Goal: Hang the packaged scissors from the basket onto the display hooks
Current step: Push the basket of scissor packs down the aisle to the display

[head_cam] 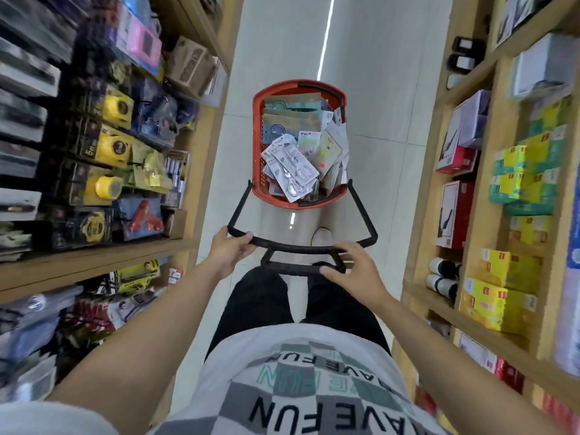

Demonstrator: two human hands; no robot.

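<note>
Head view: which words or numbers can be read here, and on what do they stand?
"AVE FUN": on the white shirt, repeated, upside down.
Labels of the packaged scissors in the red basket: too small.
Shelf packages: too blurred.

Left shelf goods smeared by blur and cut by the frame edge, print on the packaged scissors too small to read, lower packs in the red basket buried under the top ones, left hand fingertips hidden beneath the black handle, shirt cropped at the bottom edge, right shelf boxes cut off
</note>
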